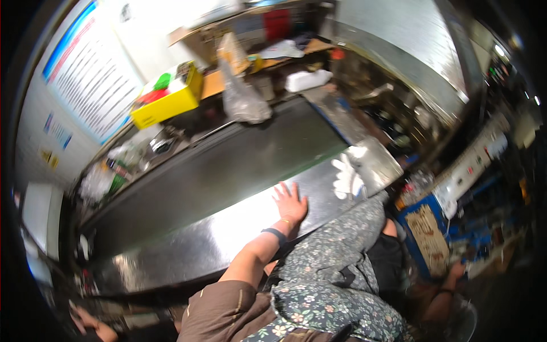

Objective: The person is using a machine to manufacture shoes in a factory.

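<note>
My left hand [291, 204] rests on the shiny metal ledge [239, 228] along the near side of a dark belt conveyor [228, 159]. Its fingers are spread, and nothing is in them; a dark band circles the wrist. To its right on the ledge lies a white glove [346, 178]. At the lower right, a dim, blurred forearm with a dark wristband seems to be mine; my right hand [456, 270] is beside a blue-framed box [426, 233], its fingers too unclear to read. A floral apron [336, 285] covers my lap.
Beyond the belt are a yellow box [168, 102] with red and green items, a hanging clear plastic bag [242, 100] and a white bottle-like container [308, 80]. Clear bags [97, 185] crowd the far left side. Another person's hand [85, 319] shows at lower left.
</note>
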`<state>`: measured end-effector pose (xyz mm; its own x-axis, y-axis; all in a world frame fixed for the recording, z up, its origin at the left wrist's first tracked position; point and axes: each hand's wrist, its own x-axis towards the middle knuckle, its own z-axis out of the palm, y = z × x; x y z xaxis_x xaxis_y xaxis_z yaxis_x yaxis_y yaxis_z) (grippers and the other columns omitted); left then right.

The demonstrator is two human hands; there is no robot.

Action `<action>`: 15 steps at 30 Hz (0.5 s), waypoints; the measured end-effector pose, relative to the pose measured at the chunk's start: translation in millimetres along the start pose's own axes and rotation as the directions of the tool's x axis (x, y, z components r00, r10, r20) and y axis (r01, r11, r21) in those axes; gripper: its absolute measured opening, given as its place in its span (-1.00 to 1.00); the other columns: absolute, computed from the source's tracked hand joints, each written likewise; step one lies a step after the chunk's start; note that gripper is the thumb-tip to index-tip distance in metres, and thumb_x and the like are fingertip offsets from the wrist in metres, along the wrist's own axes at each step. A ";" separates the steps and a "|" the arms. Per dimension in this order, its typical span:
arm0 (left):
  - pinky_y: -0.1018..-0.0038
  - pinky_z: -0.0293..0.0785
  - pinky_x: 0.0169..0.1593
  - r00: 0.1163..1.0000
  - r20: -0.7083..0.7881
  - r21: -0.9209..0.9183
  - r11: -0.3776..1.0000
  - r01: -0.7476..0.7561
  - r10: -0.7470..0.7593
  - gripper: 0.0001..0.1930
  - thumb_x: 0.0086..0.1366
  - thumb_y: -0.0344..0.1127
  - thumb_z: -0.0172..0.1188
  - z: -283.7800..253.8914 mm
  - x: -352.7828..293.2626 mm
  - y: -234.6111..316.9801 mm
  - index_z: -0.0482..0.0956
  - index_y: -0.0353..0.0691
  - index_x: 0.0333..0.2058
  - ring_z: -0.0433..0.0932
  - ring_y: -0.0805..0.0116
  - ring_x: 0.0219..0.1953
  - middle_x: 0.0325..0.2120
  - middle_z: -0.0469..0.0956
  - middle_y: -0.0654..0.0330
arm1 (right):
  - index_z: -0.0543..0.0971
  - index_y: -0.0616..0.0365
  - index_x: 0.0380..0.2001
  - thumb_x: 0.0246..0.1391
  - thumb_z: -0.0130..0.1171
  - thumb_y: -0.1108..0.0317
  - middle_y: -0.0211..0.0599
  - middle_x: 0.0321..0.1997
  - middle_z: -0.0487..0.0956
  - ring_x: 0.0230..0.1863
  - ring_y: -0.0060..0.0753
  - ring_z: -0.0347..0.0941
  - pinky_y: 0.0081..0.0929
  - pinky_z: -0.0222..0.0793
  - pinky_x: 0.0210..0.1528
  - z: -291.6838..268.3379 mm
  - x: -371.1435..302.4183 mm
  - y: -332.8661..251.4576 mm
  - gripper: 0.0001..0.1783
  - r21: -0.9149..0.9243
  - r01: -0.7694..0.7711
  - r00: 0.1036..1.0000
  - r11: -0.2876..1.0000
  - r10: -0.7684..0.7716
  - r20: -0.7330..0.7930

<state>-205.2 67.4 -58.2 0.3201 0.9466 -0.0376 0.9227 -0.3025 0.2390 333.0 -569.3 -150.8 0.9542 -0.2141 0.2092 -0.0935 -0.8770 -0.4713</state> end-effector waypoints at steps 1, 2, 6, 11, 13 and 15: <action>-0.26 -0.26 0.37 0.999 -0.017 -0.018 0.999 -0.041 0.041 -0.22 0.26 0.20 -0.02 -1.9 -2.7 -7.3 0.13 -0.03 0.37 -0.24 -0.43 0.41 0.39 -0.17 -0.29 | 0.49 0.32 0.04 0.13 0.15 -0.01 0.15 0.01 0.57 -0.01 0.23 0.50 -0.07 0.40 0.04 -1.9 2.3 -0.5 -0.38 -0.047 0.073 0.997 0.996 -0.074 -0.021; -0.24 -0.27 0.38 0.996 -0.003 -0.081 0.992 -0.092 0.092 -0.20 0.25 0.22 0.01 -4.4 -6.5 -16.8 0.12 -0.02 0.37 -0.25 -0.42 0.41 0.40 -0.16 -0.27 | 0.51 0.30 -0.02 0.13 0.15 -0.07 0.22 -0.04 0.57 -0.03 0.27 0.50 -0.03 0.40 0.03 -4.9 3.8 -3.2 -0.39 -0.150 0.027 0.999 0.988 -0.023 0.023; -0.07 -0.15 0.41 0.938 0.025 -0.007 0.939 -0.344 0.345 -0.28 0.33 0.22 -0.05 -13.4 -34.7 -60.3 0.18 -0.05 0.34 -0.11 -0.26 0.42 0.38 0.00 -0.15 | 0.41 0.23 0.20 0.20 0.08 -0.06 0.13 0.10 0.52 0.07 0.21 0.46 -0.02 0.39 0.09 -15.0 -0.1 -26.8 -0.33 -0.229 -0.097 0.994 0.968 0.106 0.029; -0.04 -0.03 0.39 0.905 -0.104 -0.008 0.909 -0.416 0.413 -0.35 0.39 0.15 -0.11 -7.5 -61.2 -82.1 0.23 -0.10 0.31 0.03 -0.14 0.40 0.35 0.12 -0.06 | 0.42 0.20 0.19 0.23 0.06 -0.09 0.05 0.15 0.50 0.06 0.09 0.50 -0.01 0.42 0.08 -18.8 -16.7 -60.3 -0.35 -0.296 -0.310 0.951 0.904 0.293 -0.101; -0.02 -0.02 0.39 0.887 -0.174 0.008 0.901 -0.433 0.428 -0.36 0.39 0.13 -0.10 -4.7 -62.2 -80.0 0.23 -0.11 0.31 0.04 -0.14 0.39 0.35 0.11 -0.06 | 0.42 0.21 0.18 0.23 0.06 -0.08 0.05 0.15 0.50 0.06 0.09 0.49 -0.01 0.42 0.08 -19.3 -20.1 -68.0 -0.35 -0.309 -0.298 0.954 0.903 0.275 -0.116; -0.01 -0.03 0.40 0.916 -0.085 -0.008 0.919 -0.394 0.392 -0.37 0.39 0.12 -0.10 -5.6 -60.6 -76.9 0.24 -0.11 0.31 0.03 -0.15 0.40 0.36 0.10 -0.06 | 0.42 0.21 0.18 0.22 0.07 -0.08 0.06 0.15 0.49 0.06 0.09 0.49 -0.02 0.42 0.08 -18.4 -21.7 -73.0 -0.35 -0.319 -0.290 0.956 0.903 0.260 -0.134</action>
<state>-296.7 33.9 -68.8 0.6370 0.7577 0.1416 0.7199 -0.6505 0.2421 314.0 -508.6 -105.2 0.8502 -0.4901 0.1923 -0.4514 -0.8665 -0.2130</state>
